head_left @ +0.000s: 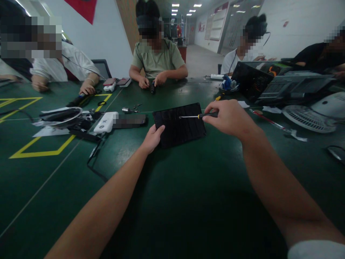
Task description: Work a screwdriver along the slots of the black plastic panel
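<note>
With your left hand (152, 138) resting loosely open on the flat black rectangular panel (179, 126), your right hand (229, 117) has its grip closed on a slim yellow-banded screwdriver (198, 116), held against the panel's unopened face.

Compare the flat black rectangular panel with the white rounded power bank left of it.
The flat black rectangular panel is dark and wide; the white rounded power bank is pale and smaller. The left hand steadies the panel, the right hand's black-handled screwdriver over it; the power bank lies untouched. Both rest on the green table.
</note>
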